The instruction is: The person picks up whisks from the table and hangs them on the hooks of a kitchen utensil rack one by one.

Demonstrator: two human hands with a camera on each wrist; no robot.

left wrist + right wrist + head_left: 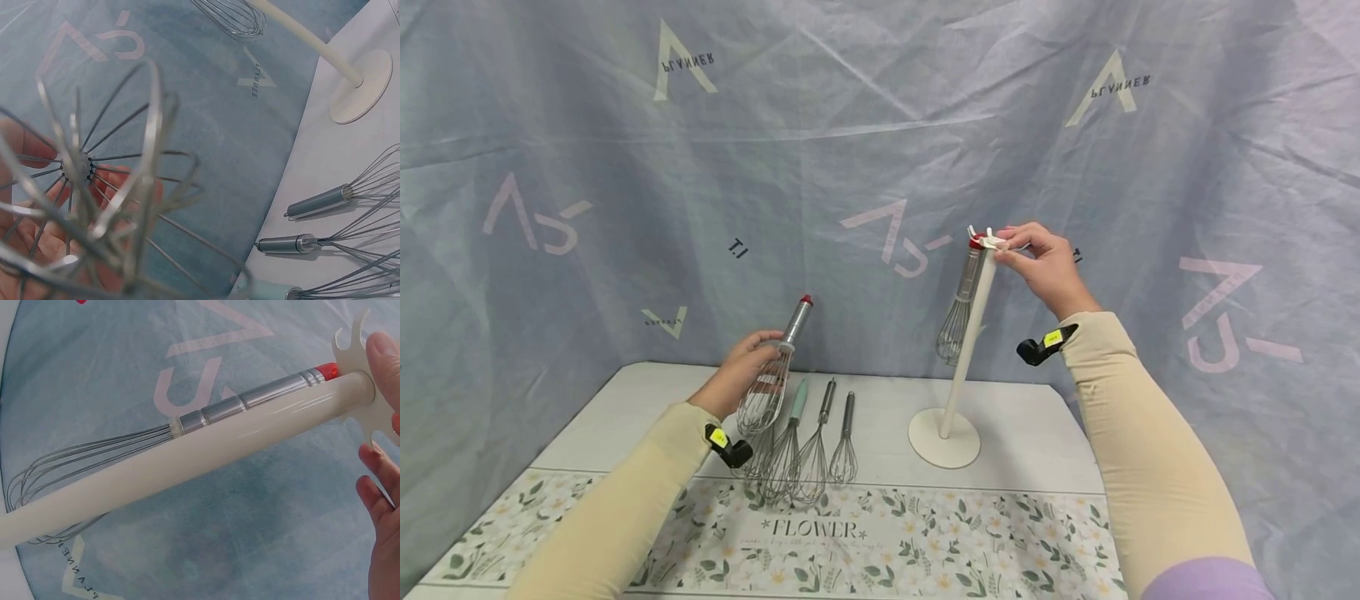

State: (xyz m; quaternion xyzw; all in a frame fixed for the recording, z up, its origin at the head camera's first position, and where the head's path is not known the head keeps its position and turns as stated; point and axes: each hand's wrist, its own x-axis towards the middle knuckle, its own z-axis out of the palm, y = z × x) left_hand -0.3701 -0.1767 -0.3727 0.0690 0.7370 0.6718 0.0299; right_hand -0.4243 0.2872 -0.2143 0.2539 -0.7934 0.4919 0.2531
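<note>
My left hand grips a metal whisk near the neck, its red-tipped handle tilted up. Seen from the left wrist, its wires fill the near view, with the fingers around the neck behind them. At the top of a white stand, my right hand pinches the hooked crown between thumb and fingers. A second red-tipped whisk hangs from that crown, alongside the pole. The right wrist view shows its silver handle behind the pole.
On the white table lie a mint-handled whisk, a dark-handled whisk and a smaller grey-handled one, right of the left hand. A round base supports the stand. Grey printed cloth hangs behind.
</note>
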